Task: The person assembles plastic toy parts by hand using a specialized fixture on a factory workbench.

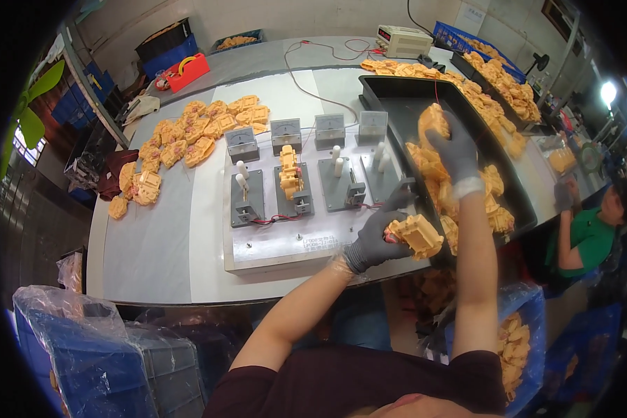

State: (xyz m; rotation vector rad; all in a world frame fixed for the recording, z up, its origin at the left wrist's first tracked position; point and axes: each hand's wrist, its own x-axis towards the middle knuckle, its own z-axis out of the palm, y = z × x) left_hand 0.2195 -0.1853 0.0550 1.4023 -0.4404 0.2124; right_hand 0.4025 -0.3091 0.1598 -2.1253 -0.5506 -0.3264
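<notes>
Both my hands wear grey gloves. My left hand point(377, 242) is closed on a yellow plastic housing point(419, 237), just in front of the black tray's near left corner. My right hand point(455, 152) grips another yellow housing point(432, 124) above the black tray point(390, 85). More yellow housings point(498, 182) lie heaped in that tray below the hand. To the left stands a metal test fixture point(279, 254) with several small panel meters point(285, 132) and grey stations with white posts. A yellow housing point(290, 177) sits upright in its second station from the left.
Yellow housings point(188, 132) lie piled on the table's left, and others point(491, 104) line its right side. A red bin point(188, 72) and a beige power supply point(404, 42) stand behind. Blue crates point(83, 355) sit below the front edge. A person in green point(584, 240) works at right.
</notes>
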